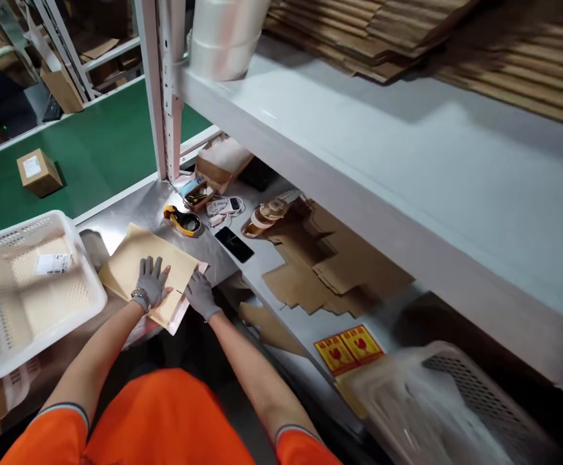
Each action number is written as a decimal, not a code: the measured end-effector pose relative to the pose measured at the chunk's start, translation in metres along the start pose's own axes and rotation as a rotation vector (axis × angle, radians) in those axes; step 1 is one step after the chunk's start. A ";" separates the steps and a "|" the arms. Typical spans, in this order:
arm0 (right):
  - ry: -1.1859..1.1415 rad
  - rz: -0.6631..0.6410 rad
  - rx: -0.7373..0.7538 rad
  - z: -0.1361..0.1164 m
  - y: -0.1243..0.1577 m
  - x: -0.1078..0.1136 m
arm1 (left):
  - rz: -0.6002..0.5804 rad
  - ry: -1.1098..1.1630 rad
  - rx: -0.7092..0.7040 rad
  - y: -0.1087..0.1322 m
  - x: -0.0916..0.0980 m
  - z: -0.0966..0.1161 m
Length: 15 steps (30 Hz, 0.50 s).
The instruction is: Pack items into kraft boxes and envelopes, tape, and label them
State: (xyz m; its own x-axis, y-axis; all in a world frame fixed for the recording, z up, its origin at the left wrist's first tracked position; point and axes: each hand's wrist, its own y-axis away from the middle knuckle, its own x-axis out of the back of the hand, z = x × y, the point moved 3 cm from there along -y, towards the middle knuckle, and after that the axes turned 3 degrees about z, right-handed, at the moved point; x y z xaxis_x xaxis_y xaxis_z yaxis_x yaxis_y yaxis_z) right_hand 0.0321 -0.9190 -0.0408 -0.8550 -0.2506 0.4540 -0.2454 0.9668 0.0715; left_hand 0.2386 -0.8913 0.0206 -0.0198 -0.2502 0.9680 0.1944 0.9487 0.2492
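Note:
A tan paper mailer envelope (133,255) lies at a slant on the metal worktop, near its front edge. A pale pinkish strip (179,315) shows along its right end. My left hand (152,284), in a grey glove with a watch at the wrist, rests on top of the envelope with fingers spread. At the right end, my gloved right hand (201,295) has its fingers closed on the envelope's edge; part of the fingertips is hidden. Beyond the envelope sits a yellow and black tape dispenser (183,221).
To the left stands a white perforated basket (98,297) with a labelled parcel inside. A small carton (39,173) sits on the green conveyor (102,142). A phone (234,244), a bottle (262,216) and flattened cardboard (339,265) lie rightward, under a white shelf (407,168).

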 end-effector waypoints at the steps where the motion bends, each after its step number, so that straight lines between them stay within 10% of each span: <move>1: 0.047 0.033 0.009 0.008 0.001 0.009 | -0.013 0.002 0.003 -0.001 -0.001 0.002; 6: 0.280 0.241 -0.150 0.033 -0.026 0.049 | -0.049 -0.022 0.030 -0.016 -0.006 0.009; 15: 0.239 0.076 -0.194 0.034 -0.056 0.060 | -0.082 -0.063 0.038 -0.011 -0.007 0.012</move>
State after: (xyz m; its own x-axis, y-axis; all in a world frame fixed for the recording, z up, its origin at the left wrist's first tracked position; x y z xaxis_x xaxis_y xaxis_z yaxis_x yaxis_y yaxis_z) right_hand -0.0207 -0.9901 -0.0476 -0.7305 -0.1808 0.6585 -0.0735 0.9795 0.1874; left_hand 0.2250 -0.8977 0.0109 -0.0962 -0.3158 0.9439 0.1521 0.9325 0.3275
